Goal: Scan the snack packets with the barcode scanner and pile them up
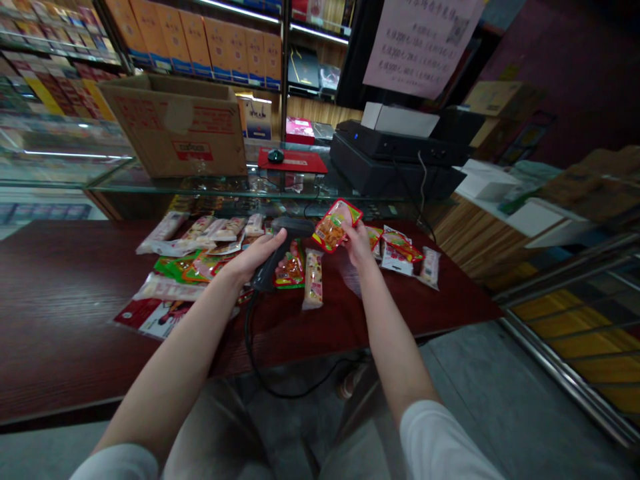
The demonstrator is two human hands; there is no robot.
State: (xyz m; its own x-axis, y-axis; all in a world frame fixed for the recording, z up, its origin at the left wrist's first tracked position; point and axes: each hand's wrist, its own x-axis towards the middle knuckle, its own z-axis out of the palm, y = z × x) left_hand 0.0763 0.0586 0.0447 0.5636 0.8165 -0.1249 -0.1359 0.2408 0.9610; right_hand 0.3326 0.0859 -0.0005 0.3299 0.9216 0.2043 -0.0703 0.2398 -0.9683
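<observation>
My left hand (257, 257) is wrapped round the handle of a black barcode scanner (293, 228), whose head points right. A black cable runs down from its grip. Between the fingers of my right hand (357, 243) is a red-edged snack packet (333, 223), raised above the table just right of the scanner head. Below and between the hands lie a long wrapped snack bar (313, 279) and a red and green packet (290, 267). More wrapped bars (227, 229) and packets are heaped beside my left hand. Several packets (400, 250) lie beyond my right hand.
The dark red wooden table (65, 293) spans the front. Behind it, a glass counter holds a cardboard box (175, 127), a mouse (275, 155) on a red mat (310, 162), and a black cash drawer (390, 163). A metal rail (570, 373) stands at the right.
</observation>
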